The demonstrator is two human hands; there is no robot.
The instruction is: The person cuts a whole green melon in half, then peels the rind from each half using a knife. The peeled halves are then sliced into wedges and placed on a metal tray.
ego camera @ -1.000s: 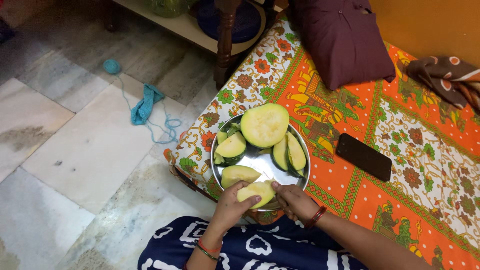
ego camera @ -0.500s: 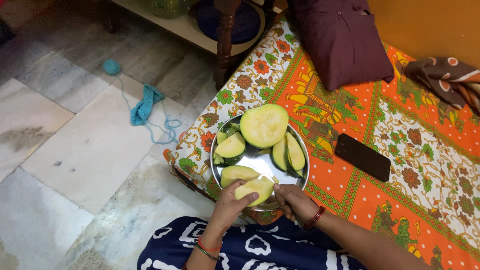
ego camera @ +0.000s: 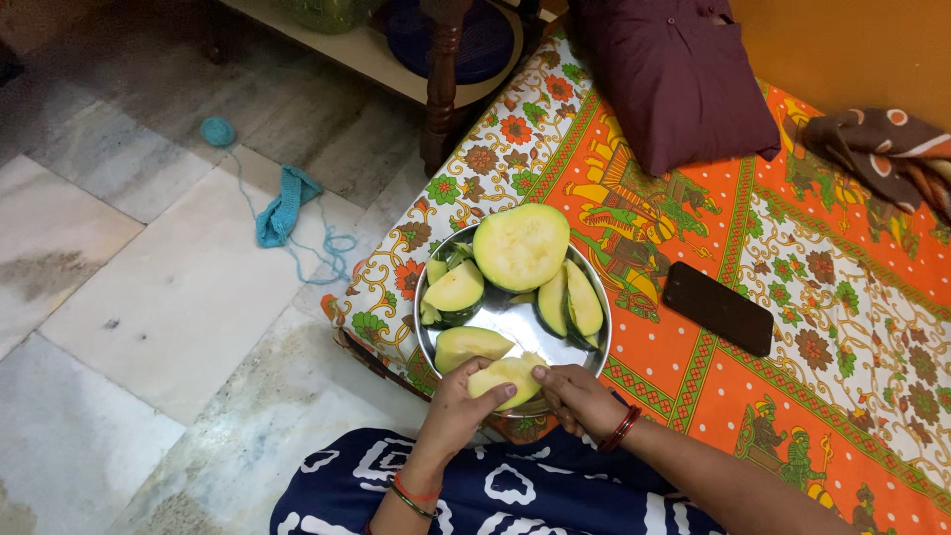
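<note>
Head view: left hand (ego camera: 458, 404) closed round a pale green fruit wedge (ego camera: 507, 377) over steel plate (ego camera: 592, 349) near rim; right hand (ego camera: 580, 398) pinches wedge's rt end, blade not visible. Paring step likely; next needs steady grip.

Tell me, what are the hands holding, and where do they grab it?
The left hand grips a pale green gourd wedge by its near end. The right hand touches its other end; whether it also holds a knife cannot be told.

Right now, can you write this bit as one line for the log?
left hand: holds gourd wedge | right hand: thumb on wedge's end | steel plate: more pieces, one big half | phone: on printed cloth
</note>
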